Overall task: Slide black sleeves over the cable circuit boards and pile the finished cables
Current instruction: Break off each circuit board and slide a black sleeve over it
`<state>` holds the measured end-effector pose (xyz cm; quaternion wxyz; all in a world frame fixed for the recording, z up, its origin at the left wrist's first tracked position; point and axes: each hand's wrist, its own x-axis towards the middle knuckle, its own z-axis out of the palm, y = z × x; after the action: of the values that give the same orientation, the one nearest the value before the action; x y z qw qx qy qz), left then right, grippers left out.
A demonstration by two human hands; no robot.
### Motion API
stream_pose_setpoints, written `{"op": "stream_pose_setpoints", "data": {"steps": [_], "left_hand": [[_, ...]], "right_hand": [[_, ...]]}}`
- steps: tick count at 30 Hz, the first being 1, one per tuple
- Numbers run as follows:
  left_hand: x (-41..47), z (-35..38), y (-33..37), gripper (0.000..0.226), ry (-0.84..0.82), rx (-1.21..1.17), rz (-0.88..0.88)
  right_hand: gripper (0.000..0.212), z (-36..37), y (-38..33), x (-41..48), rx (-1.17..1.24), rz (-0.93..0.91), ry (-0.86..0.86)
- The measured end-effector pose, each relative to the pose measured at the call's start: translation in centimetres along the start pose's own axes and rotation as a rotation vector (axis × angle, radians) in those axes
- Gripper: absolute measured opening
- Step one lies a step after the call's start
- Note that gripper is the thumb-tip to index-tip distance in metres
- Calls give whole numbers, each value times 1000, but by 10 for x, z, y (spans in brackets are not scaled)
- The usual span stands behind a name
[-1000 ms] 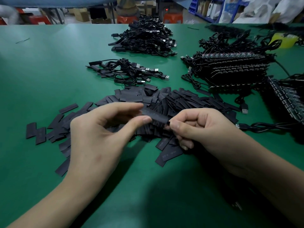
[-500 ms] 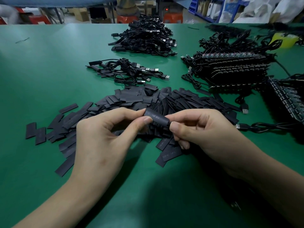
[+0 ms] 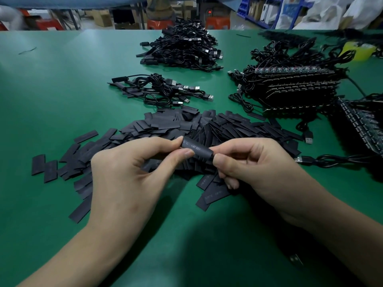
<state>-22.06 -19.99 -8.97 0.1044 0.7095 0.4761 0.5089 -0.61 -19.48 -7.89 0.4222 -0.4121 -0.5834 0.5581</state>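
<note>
Green table (image 3: 51,104): matte top, filling most of my feed. Items I log lying directly on it:

- Heap of flat black sleeves (image 3: 165,123), centre, thinning toward 9 o'clock, where single pieces lie apart.
- Small cable bundle (image 3: 159,90), 12 o'clock, just beyond the heap, USB plugs fanned to the right.
- Large cable pile (image 3: 182,48), farther out at 12 o'clock, near the far edge.
- Stack of circuit boards (image 3: 298,85), 2 o'clock, cables tangled over it.
- Second board panel (image 3: 362,123), 3 o'clock, cut off by the frame.
- Loose cable (image 3: 335,159), 3 o'clock, plug toward the heap.
- Yellow object (image 3: 356,50), 1 o'clock; I cannot identify it.
- Thin black scrap (image 3: 27,50), 10 o'clock, well apart.
</note>
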Motion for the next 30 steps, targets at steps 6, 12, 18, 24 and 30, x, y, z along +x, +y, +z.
{"op": "stream_pose_setpoints", "data": {"steps": [6, 12, 18, 24, 30], "left_hand": [[8, 1, 10, 26, -4, -108, -24], [9, 0, 10, 16, -16, -89, -38], [6, 2, 7, 4, -82, -190, -161], [8, 6, 6, 15, -116, -589, -440], [8, 9, 9, 23, -76, -714, -487]], "right_hand": [[17, 4, -2, -1, -12, -17, -20], [14, 2, -2, -2, -37, -14, -50], [24, 2, -3, -4, -261, -122, -57], [26, 4, -3, -5, -289, -187, -58], [21, 5, -2, -6, -182, -132, -74]]}}
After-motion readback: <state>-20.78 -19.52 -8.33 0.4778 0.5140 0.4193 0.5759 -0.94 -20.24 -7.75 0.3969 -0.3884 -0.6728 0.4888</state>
